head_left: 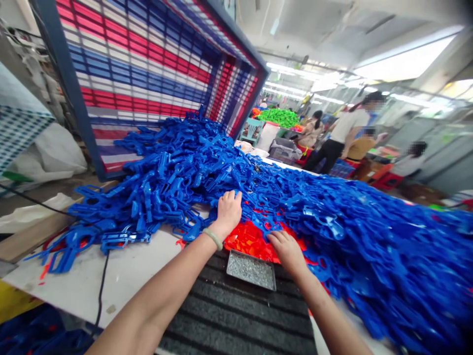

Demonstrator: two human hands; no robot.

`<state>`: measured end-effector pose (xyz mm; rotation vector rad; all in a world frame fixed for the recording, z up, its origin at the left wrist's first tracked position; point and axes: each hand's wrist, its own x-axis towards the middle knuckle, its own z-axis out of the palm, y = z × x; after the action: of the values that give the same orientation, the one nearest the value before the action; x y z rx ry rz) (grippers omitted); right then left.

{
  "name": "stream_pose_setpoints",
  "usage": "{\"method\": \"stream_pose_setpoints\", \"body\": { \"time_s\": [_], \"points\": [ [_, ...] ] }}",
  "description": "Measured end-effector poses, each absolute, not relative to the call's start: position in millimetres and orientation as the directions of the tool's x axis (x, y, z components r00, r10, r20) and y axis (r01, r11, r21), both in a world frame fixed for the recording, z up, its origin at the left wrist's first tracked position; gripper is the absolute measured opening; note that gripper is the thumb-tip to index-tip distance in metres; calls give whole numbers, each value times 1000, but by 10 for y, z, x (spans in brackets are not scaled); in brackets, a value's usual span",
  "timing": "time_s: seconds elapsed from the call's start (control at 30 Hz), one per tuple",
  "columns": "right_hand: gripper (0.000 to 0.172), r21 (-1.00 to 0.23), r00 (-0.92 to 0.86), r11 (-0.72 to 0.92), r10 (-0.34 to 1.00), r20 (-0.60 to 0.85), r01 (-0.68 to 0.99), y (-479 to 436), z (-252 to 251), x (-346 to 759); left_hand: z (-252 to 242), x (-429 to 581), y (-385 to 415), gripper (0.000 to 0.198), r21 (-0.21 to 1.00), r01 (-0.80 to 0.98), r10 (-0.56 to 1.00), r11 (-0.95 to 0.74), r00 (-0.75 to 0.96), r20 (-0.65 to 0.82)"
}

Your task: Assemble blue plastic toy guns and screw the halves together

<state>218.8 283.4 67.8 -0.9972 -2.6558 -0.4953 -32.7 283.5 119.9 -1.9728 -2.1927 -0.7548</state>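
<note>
Left hand (229, 212) at blue parts (192, 162); right hand (288, 252) by red pieces (249, 240); grips unclear

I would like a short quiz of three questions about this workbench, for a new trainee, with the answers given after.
1. True or false: the small tray holds silvery-grey bits.
2. Which hand has a bracelet at its wrist? A) right hand; B) left hand
3. Fill in: the tilted crate behind the blue parts has a ____ lining.

Key: 1 true; 2 B; 3 striped
</note>
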Motion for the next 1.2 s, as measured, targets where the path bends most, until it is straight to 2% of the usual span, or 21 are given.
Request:
{"method": "stream_pose_setpoints", "body": {
  "time_s": [0.13,0.27,0.43,0.57,0.7,0.77,0.83,0.93,1.03,1.1,1.2],
  "points": [
    [24,253,-740,701,581,338,666,2767,679,2262,1273,-349,3178,35,273,961,927,35,-133,350],
    [30,288,-747,694,564,351,660,2668,660,2377,1211,-455,3254,33,271,963,945,-2,-87,317],
    [31,367,-663,552,628,408,749,2517,611,2517,1053,-491,3060,18,320,943,924,-92,-39,380],
    [23,333,-540,431,744,394,838,2497,537,2622,906,-428,2885,20,402,903,882,-152,-59,467],
    [15,281,-490,404,771,407,870,2530,513,2687,839,-327,2691,18,475,847,844,-237,-63,533],
    [20,214,-457,404,781,425,890,2523,547,2691,855,-266,2521,14,509,816,831,-274,-65,553],
    [25,95,-422,428,785,453,899,2481,602,2689,880,-199,2243,13,538,787,826,-302,-66,560],
    [28,-208,-364,513,791,491,833,2341,680,2704,864,-110,1608,15,577,733,826,-360,-36,562],
    [29,-507,-252,493,846,470,707,2122,712,2739,718,-86,867,15,612,665,842,-427,47,537],
    [28,-609,-199,436,886,419,663,1966,700,2753,545,-116,456,15,580,707,861,-404,80,502],
    [29,-672,-178,367,925,334,644,1795,626,2760,251,-198,103,13,468,796,860,-384,124,496]
  ]
}}
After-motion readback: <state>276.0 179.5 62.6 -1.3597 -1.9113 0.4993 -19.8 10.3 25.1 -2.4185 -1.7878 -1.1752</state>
